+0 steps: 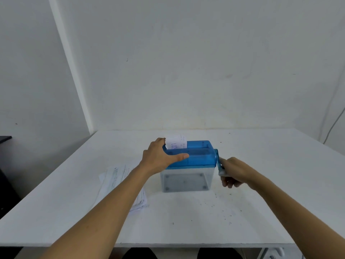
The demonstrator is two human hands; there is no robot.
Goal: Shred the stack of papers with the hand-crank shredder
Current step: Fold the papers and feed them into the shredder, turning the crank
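The hand-crank shredder [196, 156] has a blue top on a clear bin and stands mid-table. A printed slip of paper [176, 142] sticks upright out of its slot at the left end. My left hand [160, 156] grips the shredder's blue top at that left end, thumb along the front and fingers behind by the slip. My right hand [236, 171] grips the blue crank handle [218, 161] on the shredder's right side. The stack of papers [119, 181] lies flat on the table to the left, partly hidden under my left forearm.
The white table [186, 221] runs to a white wall at the back. Dark specks dot the tabletop right of the shredder. A dark piece of furniture [5, 165] stands off the table's left edge. A cable [334, 124] hangs on the wall at far right.
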